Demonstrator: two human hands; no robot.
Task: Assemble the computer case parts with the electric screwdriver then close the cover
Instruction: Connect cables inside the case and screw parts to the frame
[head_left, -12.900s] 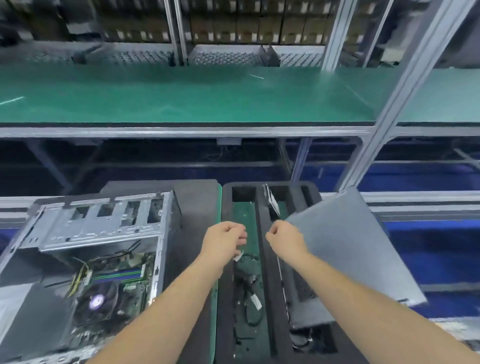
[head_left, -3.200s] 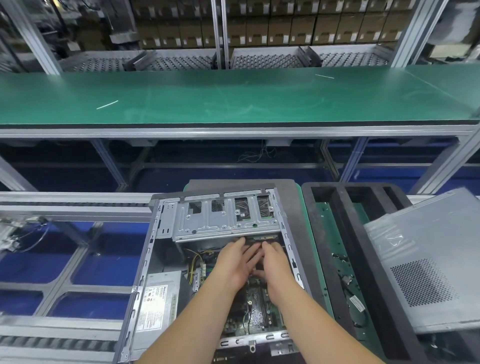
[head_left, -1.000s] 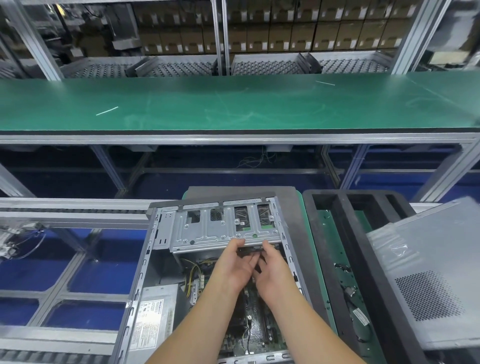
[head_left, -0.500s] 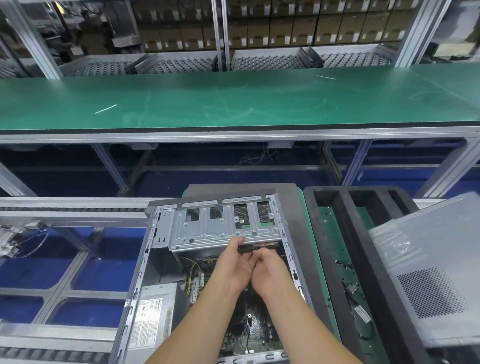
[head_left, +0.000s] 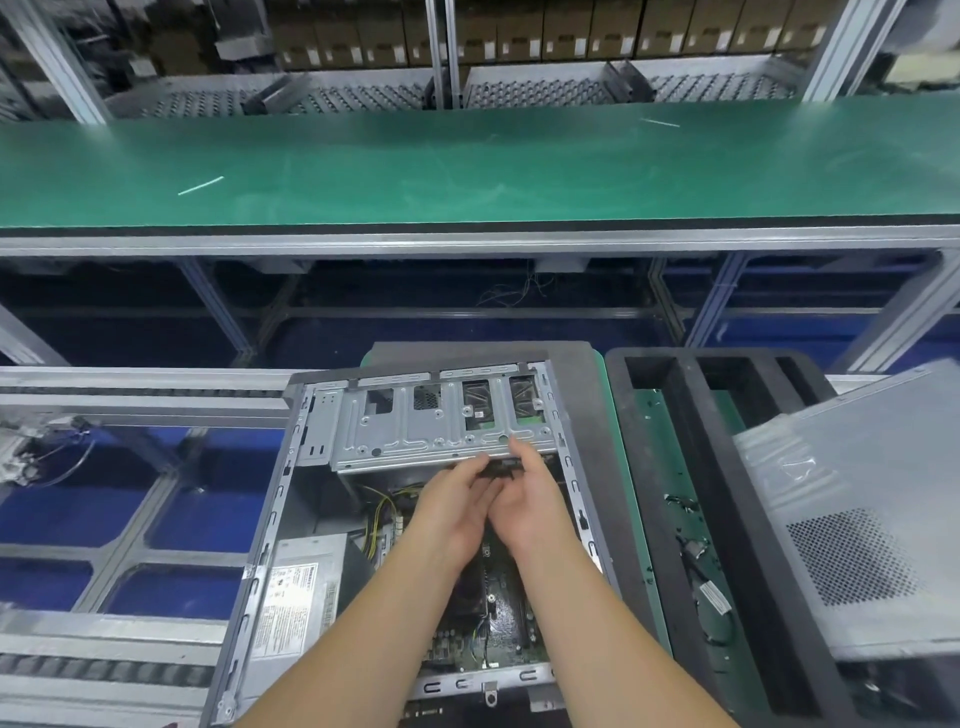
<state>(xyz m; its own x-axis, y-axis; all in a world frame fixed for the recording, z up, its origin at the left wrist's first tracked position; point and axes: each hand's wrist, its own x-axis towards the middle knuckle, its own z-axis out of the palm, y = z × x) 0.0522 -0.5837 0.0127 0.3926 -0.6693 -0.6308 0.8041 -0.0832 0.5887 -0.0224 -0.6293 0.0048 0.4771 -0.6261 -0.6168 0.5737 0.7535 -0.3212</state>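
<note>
The open computer case (head_left: 270, 525) lies on its side in front of me, with its silver drive cage (head_left: 415, 431) at the far end. The motherboard (head_left: 493, 623) and the power supply (head_left: 306, 582) sit inside. Both my hands reach into the case just below the cage's near edge. My left hand (head_left: 452, 514) and my right hand (head_left: 530, 504) meet there and pinch a small black part (head_left: 501, 469) between their fingertips. My right index finger lies against the cage's edge. The grey cover panel (head_left: 857, 519) rests tilted on the tray to the right. No screwdriver is in view.
A black foam tray (head_left: 670, 415) with a green board and loose cables (head_left: 706, 587) stands right of the case. A long green workbench (head_left: 467, 166) runs across behind. Metal conveyor rails (head_left: 130, 405) lie to the left, over a blue floor.
Over the last second my hands have stayed under the drive cage, and my fingertips have shifted slightly up to its near edge. Earlier they moved from the foam tray into the case.
</note>
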